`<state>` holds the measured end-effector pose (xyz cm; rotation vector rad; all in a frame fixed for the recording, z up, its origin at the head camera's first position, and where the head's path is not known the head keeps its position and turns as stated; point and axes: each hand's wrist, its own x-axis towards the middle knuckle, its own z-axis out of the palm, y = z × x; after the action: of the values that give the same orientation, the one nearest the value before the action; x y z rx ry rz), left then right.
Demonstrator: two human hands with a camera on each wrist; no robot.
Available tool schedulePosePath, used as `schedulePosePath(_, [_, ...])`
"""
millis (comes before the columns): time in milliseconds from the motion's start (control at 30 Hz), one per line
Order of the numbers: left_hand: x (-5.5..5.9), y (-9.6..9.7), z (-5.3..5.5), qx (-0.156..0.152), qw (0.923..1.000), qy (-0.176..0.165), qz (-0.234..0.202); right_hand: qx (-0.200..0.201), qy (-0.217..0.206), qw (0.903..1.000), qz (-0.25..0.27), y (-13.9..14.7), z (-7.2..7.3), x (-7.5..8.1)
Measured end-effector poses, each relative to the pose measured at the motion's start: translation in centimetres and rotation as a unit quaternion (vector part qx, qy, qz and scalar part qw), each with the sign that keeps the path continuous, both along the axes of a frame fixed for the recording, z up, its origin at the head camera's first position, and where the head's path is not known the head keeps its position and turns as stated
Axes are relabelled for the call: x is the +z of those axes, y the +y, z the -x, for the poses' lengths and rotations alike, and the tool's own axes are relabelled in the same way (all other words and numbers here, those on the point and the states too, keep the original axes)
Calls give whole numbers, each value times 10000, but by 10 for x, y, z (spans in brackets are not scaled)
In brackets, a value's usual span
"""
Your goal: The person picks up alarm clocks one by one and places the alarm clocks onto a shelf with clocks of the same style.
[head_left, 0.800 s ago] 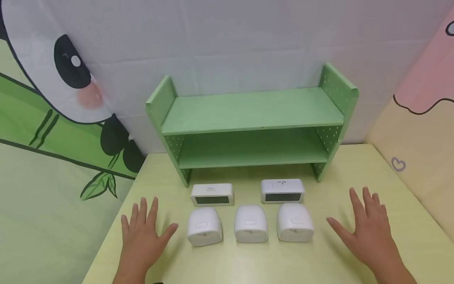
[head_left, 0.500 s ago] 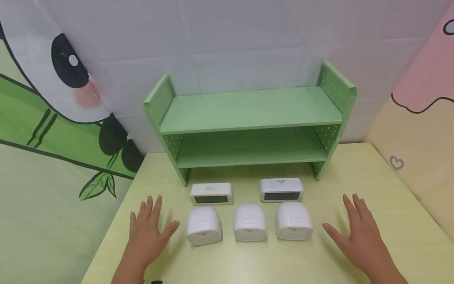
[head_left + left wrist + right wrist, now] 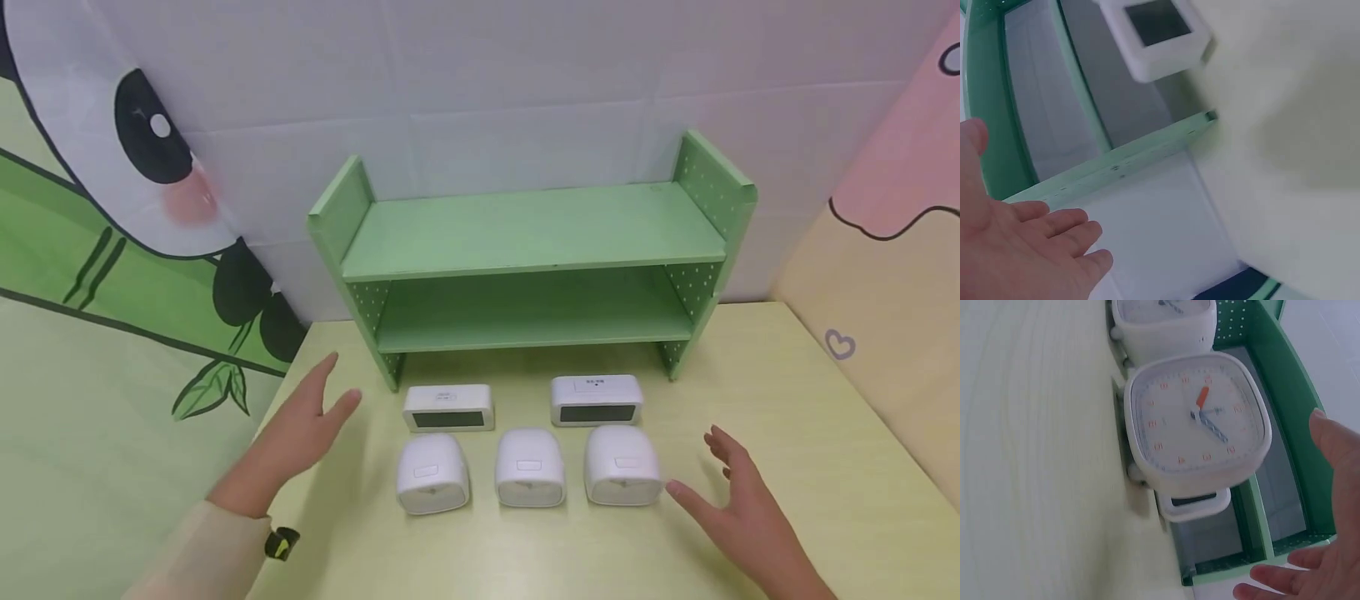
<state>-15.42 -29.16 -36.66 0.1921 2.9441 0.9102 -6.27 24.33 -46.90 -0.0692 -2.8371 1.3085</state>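
Three white analog alarm clocks stand in a row on the table: a left one [image 3: 432, 475], a middle one [image 3: 529, 468] and a right one [image 3: 622, 467]. Behind them are two white digital clocks, left [image 3: 448, 408] and right [image 3: 596, 401], with dark screens. My left hand [image 3: 303, 425] hovers left of the left digital clock, holding nothing; its fingers are extended in the left wrist view. Close beside the right alarm clock is my right hand [image 3: 738, 504], empty, thumb toward it. Whether the thumb touches is unclear. That clock's numbered dial [image 3: 1200, 419] faces the right wrist camera.
A green two-tier shelf [image 3: 536, 233] stands at the back of the table [image 3: 750, 358], with perforated side panels. Printed cloth [image 3: 517, 92] hangs behind and at both sides. A black band [image 3: 282, 543] sits by my left sleeve [image 3: 217, 550].
My left hand has moved forward and turned, bringing the sleeve and black band into view. My right hand has moved inward to the right alarm clock, its fingers less spread. The clocks stay put.
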Motion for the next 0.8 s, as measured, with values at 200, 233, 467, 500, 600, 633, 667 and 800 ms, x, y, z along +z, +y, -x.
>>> schedulePosePath(200, [53,-2,33,-10,9994,332,30,-137,-50,9996,229,-15,0,-1])
schedulePosePath(233, [61,-2,38,43,9989,461,26,-148,-55,9996,247,-17,0,-2])
schedulePosePath(467, [98,-9,64,319,9895,1400,-163,-199,248,9987,405,-33,2,-10])
schedulePosePath(500, [100,-9,67,323,9890,1415,-271,-218,314,9984,420,-35,3,-11])
schedulePosePath(600, [107,-3,77,371,9883,1389,-499,-303,361,9977,493,-41,4,-14])
schedulePosePath(633, [109,-1,80,373,9883,1369,-567,-345,377,9973,525,-43,5,-15])
schedulePosePath(667, [111,2,83,390,9881,1353,-621,-392,387,9969,557,-46,6,-15])
schedulePosePath(800, [122,7,97,504,9864,1279,-896,-595,398,9947,734,-53,9,-15])
